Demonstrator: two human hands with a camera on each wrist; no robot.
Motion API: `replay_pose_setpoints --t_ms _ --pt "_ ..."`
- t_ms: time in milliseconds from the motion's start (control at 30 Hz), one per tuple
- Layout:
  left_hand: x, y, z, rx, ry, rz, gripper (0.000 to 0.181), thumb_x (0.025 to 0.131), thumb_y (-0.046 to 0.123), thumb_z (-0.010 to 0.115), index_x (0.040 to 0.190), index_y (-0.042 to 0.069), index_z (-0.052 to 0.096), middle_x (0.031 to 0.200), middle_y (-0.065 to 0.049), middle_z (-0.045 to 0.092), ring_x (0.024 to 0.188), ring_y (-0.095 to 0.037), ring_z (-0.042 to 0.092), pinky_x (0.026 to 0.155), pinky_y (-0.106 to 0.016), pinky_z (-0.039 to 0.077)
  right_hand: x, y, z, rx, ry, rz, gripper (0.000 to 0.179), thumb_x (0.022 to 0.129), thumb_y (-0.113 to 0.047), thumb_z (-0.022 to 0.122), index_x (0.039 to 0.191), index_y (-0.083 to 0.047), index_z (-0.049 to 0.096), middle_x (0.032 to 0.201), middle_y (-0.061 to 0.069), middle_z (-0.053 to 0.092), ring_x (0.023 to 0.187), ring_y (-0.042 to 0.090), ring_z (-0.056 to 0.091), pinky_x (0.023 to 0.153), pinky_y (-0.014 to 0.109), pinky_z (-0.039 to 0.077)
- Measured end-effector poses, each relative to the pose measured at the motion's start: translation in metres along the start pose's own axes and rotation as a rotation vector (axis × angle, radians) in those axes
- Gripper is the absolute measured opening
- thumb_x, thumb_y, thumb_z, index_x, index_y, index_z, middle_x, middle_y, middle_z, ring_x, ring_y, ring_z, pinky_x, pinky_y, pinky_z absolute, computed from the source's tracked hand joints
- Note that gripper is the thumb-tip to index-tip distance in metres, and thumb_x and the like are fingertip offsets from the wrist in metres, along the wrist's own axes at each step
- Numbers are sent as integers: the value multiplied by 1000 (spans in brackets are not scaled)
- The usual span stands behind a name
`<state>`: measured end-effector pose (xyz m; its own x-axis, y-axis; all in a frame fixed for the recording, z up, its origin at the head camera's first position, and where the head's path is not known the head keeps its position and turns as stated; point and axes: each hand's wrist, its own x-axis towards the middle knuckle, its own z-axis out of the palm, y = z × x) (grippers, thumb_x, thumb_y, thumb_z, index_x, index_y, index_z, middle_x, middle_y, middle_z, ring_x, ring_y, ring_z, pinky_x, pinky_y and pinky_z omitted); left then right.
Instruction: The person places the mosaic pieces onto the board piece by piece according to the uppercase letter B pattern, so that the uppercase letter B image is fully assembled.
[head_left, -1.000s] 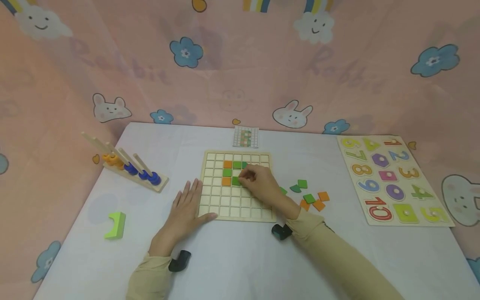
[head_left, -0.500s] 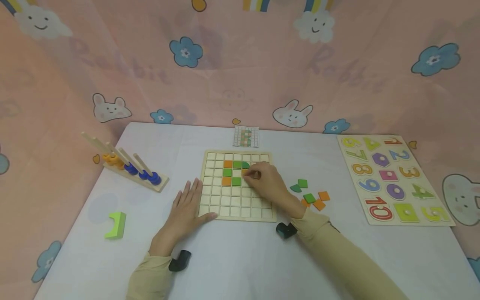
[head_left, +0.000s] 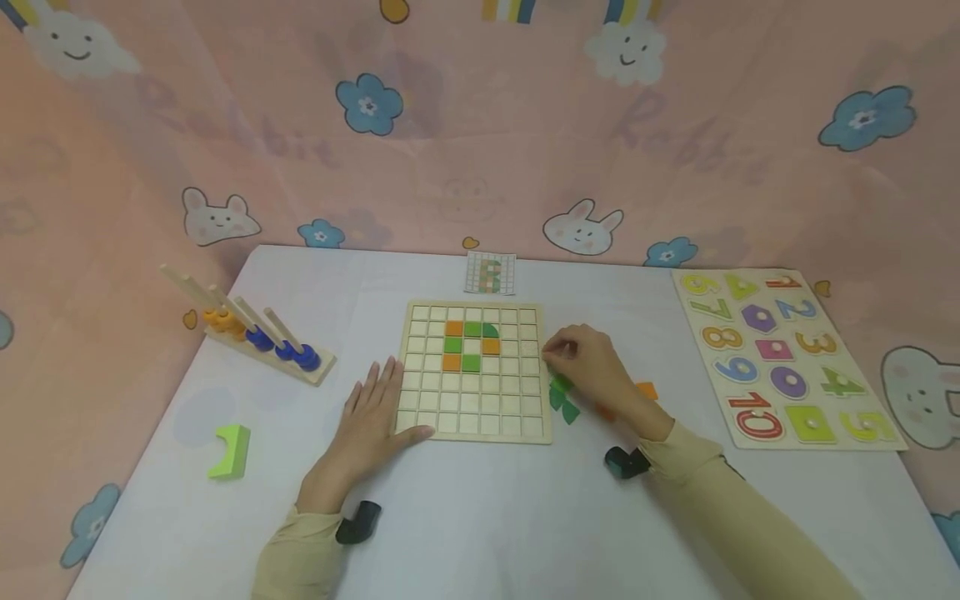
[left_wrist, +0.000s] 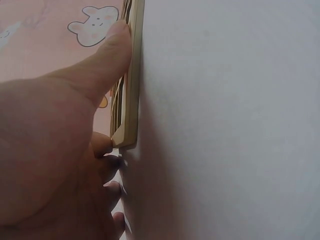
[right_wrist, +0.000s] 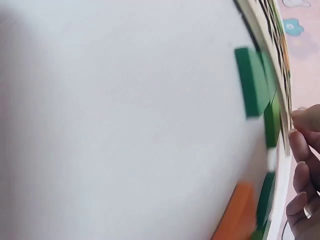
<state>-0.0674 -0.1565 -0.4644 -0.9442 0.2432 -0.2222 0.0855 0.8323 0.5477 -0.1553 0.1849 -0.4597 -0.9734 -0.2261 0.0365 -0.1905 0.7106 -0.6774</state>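
Note:
My left hand (head_left: pixel 367 433) lies flat at the lower left corner of a wooden grid board (head_left: pixel 472 404), fingers along its left side. In the left wrist view its thumb (left_wrist: pixel 117 45) presses on the board's edge. On the grid sit orange and green square tiles (head_left: pixel 452 345), a dark green quarter-round tile (head_left: pixel 490 331) and an orange tile (head_left: pixel 490 346) below it. My right hand (head_left: pixel 588 367) hovers at the board's right edge, thumb and curled index finger meeting with nothing visible between them. Loose green tiles (head_left: pixel 570 412) lie under and beside it.
A small pattern card (head_left: pixel 490 275) lies behind the board. To the left are a peg stacker (head_left: pixel 300 358) with rings and a lime green block (head_left: pixel 238 452). A number puzzle (head_left: pixel 787 358) lies at the right. Loose orange tiles (head_left: pixel 647 390) are partly covered by the right hand.
My right hand has let go of the orange tile, which now sits in the grid, and moved right off the board to above the loose green tiles. The left hand has stayed still.

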Motion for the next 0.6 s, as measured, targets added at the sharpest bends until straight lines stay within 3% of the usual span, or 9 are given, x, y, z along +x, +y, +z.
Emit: replay_pose_setpoints --t_ms 133,367,600 --pt "0 -1 1 -7 12 4 108 99 48 72 169 0 7 179 -18 2 166 -42 -5 133 -64 0 -6 12 -8 -32 -24 -8 14 98 -13 74 108 -5 79 102 11 74 93 24 57 81 35 47" --pt "0 -2 1 -2 0 2 109 99 49 72 170 1 4 179 -17 1 166 -41 -6 133 -64 -1 -18 27 -36 -26 -174 -30 21 95 -8 76 115 -5 76 115 13 74 113 32 61 102 53 51" --pt "0 -1 0 -5 -7 1 109 99 50 72 169 1 4 179 -17 0 166 -41 -6 133 -65 -1 -25 36 -49 -106 -217 -26 22 89 -2 82 111 -5 77 109 9 73 108 30 61 103 55 52"
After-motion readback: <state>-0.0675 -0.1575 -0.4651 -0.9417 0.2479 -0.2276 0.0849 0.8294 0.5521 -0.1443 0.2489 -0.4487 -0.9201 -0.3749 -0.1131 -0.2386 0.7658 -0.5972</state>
